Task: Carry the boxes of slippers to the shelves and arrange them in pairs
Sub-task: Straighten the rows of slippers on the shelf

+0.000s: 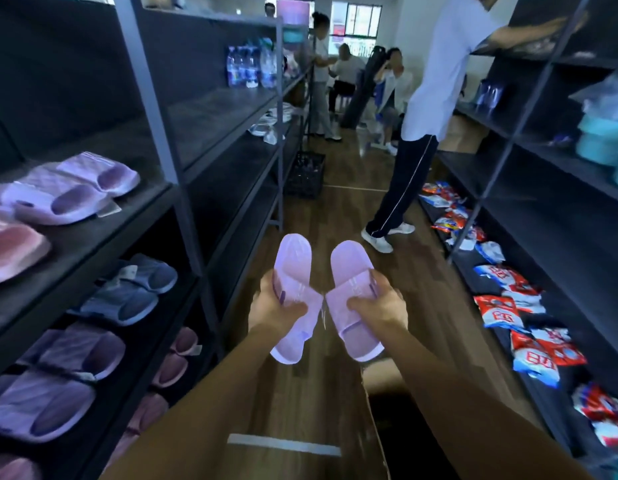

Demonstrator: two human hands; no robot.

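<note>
Lilac pair in transit, aisle centre.
Left hand (pixel 278 304) grips left slipper (pixel 293 296), right hand (pixel 376 304) grips right slipper (pixel 352 301); best set together, toes aligned, on left shelf (pixel 92 233).

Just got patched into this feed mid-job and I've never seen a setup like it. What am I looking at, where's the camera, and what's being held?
There is no machine: a person wears one wide-angle camera on the head, looking forward and down an aisle, so the bare arms are their own. The left hand grips one lilac slipper, the right hand grips a second lilac slipper. The left shelves hold more slippers: a lilac pair, a blue pair. A cardboard box sits on the floor below the arms. The right shelves hold red-and-blue packets.
</note>
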